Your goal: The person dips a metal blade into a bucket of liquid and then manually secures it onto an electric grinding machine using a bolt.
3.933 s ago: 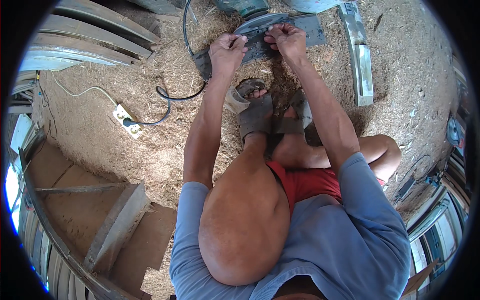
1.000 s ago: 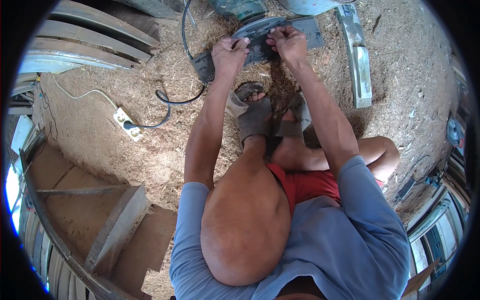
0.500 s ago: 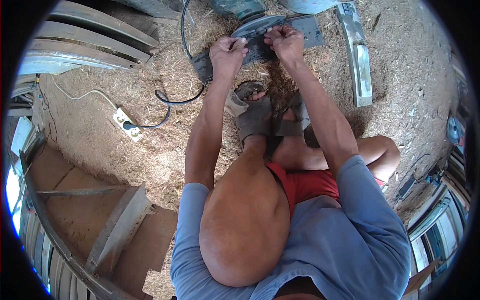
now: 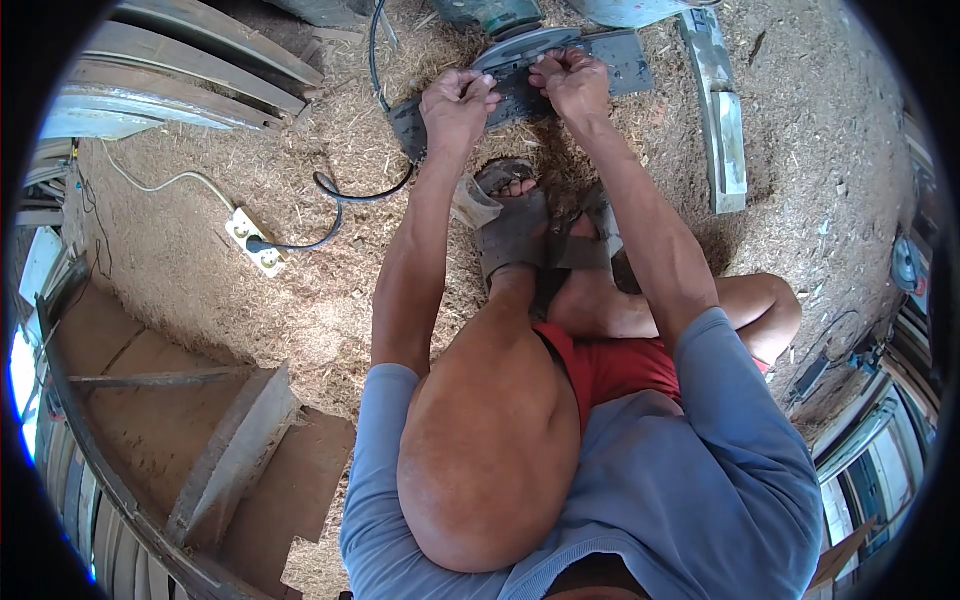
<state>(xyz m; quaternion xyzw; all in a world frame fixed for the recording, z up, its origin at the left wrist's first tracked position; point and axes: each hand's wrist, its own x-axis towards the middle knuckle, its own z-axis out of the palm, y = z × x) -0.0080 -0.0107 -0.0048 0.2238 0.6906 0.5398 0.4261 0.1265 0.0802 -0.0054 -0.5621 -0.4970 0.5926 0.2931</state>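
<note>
Left hand (image 4: 457, 108): fingers curled, pinch unclear, near disc (image 4: 522, 46) edge
Right hand (image 4: 573, 86): likewise
Floor (image 4: 310, 335): shavings-strewn, open beside power strip (image 4: 242, 226)

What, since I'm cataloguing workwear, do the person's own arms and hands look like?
The left hand and right hand are both bare, with no glove, ring or watch visible. The forearms are uncovered too, with no band or marking that I can make out. The upper arms are in short, plain blue-grey sleeves, part of a matching shirt.
</note>
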